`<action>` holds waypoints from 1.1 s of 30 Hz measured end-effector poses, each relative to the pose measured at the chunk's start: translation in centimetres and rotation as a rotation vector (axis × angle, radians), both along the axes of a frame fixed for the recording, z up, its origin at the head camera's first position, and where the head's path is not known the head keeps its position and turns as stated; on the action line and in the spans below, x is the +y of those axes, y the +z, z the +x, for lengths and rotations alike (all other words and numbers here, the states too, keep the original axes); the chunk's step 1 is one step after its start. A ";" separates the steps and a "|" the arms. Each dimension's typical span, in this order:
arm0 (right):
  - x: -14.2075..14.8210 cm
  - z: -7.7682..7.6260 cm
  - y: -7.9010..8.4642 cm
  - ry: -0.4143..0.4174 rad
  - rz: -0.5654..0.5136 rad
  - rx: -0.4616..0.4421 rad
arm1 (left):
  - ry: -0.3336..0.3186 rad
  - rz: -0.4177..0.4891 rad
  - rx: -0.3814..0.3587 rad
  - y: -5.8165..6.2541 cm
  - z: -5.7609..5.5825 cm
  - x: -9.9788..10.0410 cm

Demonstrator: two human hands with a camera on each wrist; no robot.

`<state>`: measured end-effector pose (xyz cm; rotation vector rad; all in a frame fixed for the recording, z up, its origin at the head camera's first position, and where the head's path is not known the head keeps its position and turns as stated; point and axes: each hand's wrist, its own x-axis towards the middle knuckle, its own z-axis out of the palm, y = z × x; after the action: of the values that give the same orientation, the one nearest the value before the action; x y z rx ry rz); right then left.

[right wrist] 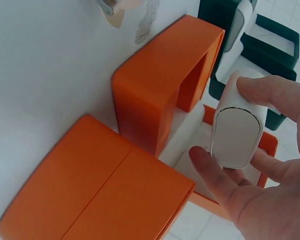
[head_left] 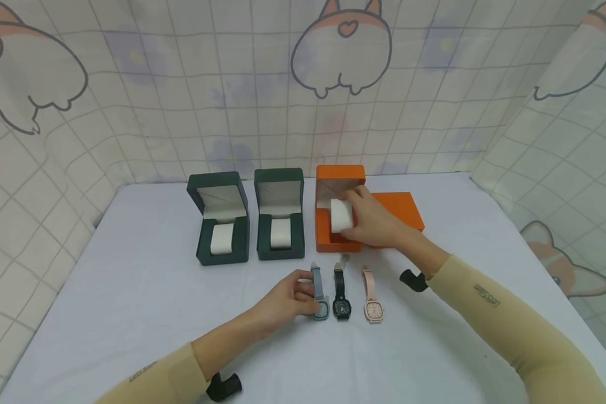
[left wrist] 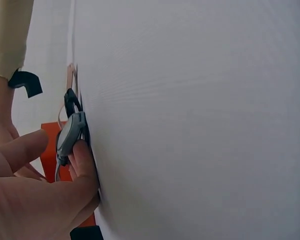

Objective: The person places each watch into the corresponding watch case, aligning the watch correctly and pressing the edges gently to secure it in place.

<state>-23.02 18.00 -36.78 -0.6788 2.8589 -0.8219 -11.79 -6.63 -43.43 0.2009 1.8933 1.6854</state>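
In my right hand [head_left: 373, 219] a white watch cushion [right wrist: 237, 125] is held between thumb and fingers, over the opened orange watch box [head_left: 323, 238]. In the right wrist view its flat oval end shows, with the box's hollow below. My left hand [head_left: 293, 297] is at the blue watch [head_left: 320, 308], which lies on the table at the left of a row. From the left wrist view, the thumb stands apart from the watch's case [left wrist: 71, 135], with a fingertip close against its side. A black watch [head_left: 341, 306] and a pink watch [head_left: 373, 310] lie to its right.
Two dark green watch boxes [head_left: 204, 258] stand opened to the left, each with a white cushion [head_left: 280, 233] inside. A closed orange box [head_left: 399, 207] sits right of the opened one, partly behind my right hand. A patterned cloth [head_left: 262, 123] hangs behind the white table [head_left: 146, 269].
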 end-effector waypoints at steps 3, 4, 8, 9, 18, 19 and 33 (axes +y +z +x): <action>0.1 0.1 0.0 0.003 0.002 0.005 | 0.003 -0.013 0.021 -0.2 0.0 0.1; 0.1 0.2 0.0 0.004 0.005 0.006 | 0.004 -0.016 0.029 -0.2 0.0 0.1; 0.2 0.3 0.0 -0.005 -0.001 0.001 | 0.004 -0.036 0.053 -0.2 -0.1 0.3; 0.3 0.3 -0.1 -0.008 -0.005 0.001 | 0.005 -0.041 0.059 -0.2 -0.1 0.3; 0.7 0.5 -0.4 0.006 -0.012 0.024 | 0.005 -0.063 0.086 -0.3 -0.4 0.3; 0.8 0.6 -0.4 0.003 -0.017 0.020 | 0.006 -0.060 0.086 -0.3 -0.4 0.2; 1.3 1.1 -0.5 0.007 -0.066 -0.007 | 0.081 -0.070 0.098 0.4 -0.3 -0.5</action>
<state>-21.95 19.29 -37.29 -0.6918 2.8327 -0.9199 -12.06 -7.11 -43.06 0.1840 2.0539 1.6870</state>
